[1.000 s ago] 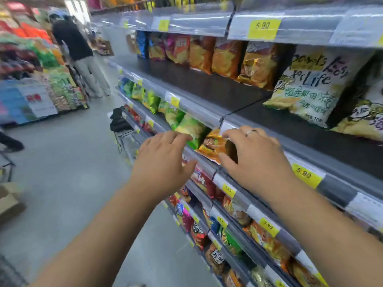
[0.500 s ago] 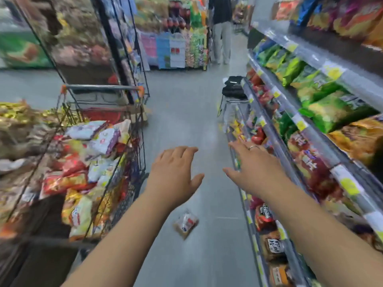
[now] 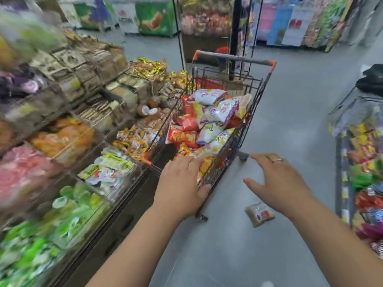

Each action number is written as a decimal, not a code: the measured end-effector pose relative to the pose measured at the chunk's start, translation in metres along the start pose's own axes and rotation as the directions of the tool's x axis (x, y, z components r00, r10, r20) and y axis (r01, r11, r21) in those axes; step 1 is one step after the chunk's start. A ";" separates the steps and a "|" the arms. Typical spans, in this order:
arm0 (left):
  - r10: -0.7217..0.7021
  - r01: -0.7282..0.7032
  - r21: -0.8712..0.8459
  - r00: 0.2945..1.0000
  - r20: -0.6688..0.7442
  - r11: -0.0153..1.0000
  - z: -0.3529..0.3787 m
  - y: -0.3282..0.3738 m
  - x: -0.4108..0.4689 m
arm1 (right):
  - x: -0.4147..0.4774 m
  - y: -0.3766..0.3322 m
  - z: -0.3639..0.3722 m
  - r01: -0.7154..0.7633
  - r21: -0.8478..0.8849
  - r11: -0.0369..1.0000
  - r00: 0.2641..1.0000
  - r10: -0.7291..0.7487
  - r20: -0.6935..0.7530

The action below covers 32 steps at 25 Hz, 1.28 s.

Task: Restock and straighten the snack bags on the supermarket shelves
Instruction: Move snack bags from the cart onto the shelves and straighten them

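Bit smeary on the left side, but here's how it looks. My left hand (image 3: 180, 187) is out over the near corner of the cart (image 3: 232, 146), palm down, fingers pretty much straight and lying over the snack bags (image 3: 209, 121) piled at that end. The thumb sits against the wire at the corner. It's got no grip on any bag, and I can't tell if the fingertips really touch the packets or just hang above them.

My right hand (image 3: 279, 183) is off to the right of the cart, over bare floor (image 3: 290, 110), fingers spread and relaxed, thumb stuck out to the left, nothing in it. Ring (image 3: 277, 160) on 1 finger.

The cart is heaped above the rim, mostly red-orange bags and white ones with pink print. Its handle (image 3: 234, 58), grey with orange ends, is at the end away from me. 1 small bag (image 3: 260, 214) lies flat on the floor on its own, just under my right wrist in the view, near the cart's closest wheel but apart from it.

Left of the cart are wire bins (image 3: 83, 141) of wrapped sweets and snacks, right up against its side; too blurry to say if they touch. On the right edge are the shelves (image 3: 360, 162) with more bags in rows, and a black bundle (image 3: 373, 79) sits on a rack further along.
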State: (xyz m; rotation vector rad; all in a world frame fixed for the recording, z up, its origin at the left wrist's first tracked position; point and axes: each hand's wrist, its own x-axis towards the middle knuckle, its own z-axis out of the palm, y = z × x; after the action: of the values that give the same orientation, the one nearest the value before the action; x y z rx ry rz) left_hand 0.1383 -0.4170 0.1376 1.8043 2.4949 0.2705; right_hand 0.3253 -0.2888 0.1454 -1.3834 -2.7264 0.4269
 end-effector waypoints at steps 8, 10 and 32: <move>-0.071 0.072 0.020 0.997 -0.031 0.997 0.014 -0.071 0.025 | 0.067 -0.018 0.016 0.093 0.008 0.996 0.992 -0.094 0.090; -0.084 0.085 0.017 0.996 -0.018 0.996 0.020 -0.083 0.048 | 0.094 -0.015 0.020 0.111 -0.003 0.994 0.989 -0.110 0.102; 0.118 -0.067 -0.191 0.956 0.269 0.979 0.094 -0.210 0.342 | 0.361 -0.039 0.114 -0.240 0.121 0.963 0.950 0.207 0.232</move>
State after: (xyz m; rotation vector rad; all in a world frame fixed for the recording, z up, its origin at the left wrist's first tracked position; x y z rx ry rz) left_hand -0.1540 -0.1472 0.0300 1.7526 2.1271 0.2201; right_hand 0.0591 -0.0475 0.0191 -1.7038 -2.6366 0.8246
